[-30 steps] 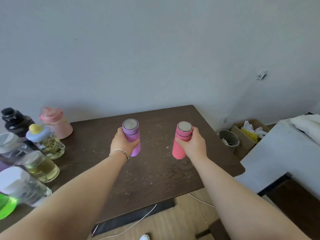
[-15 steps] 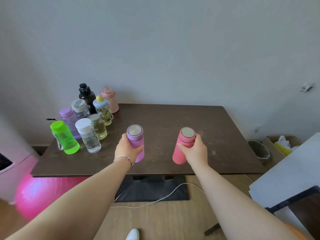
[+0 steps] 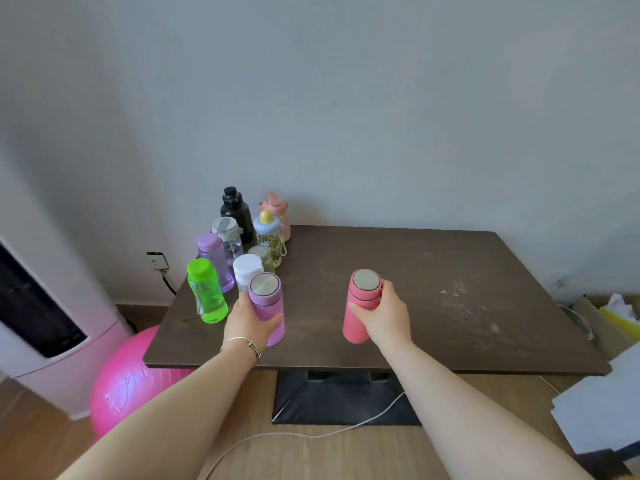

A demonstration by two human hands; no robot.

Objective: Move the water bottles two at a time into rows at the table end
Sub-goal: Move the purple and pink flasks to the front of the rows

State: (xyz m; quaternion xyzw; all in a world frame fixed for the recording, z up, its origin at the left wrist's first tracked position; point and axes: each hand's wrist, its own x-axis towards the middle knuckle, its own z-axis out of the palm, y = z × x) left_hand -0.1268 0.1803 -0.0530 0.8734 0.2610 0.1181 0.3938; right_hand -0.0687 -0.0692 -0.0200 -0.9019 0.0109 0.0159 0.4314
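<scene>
Dark and scuffed, the wooden table (image 3: 450,289) is standing against a pale wall, with a pink exercise ball (image 3: 128,382) sitting on the floor under its left end. Compared with half a second ago, the head view is showing the cluster of bottles (image 3: 239,251) at the table's left end larger and closer to the hands. The left hand (image 3: 247,318) is wrapping its fingers firmly around the purple bottle (image 3: 266,308), holding it upright, now just beside the green bottle (image 3: 207,291) and the white-capped one (image 3: 247,271), where earlier a clear gap lay between them. The right hand (image 3: 386,315) is gripping the pink bottle (image 3: 361,306) the same closed way, upright over the table's middle, well apart from the cluster. Whether either bottle's base is touching the tabletop cannot be told. A white cable (image 3: 311,434) is lying across the floor below.
</scene>
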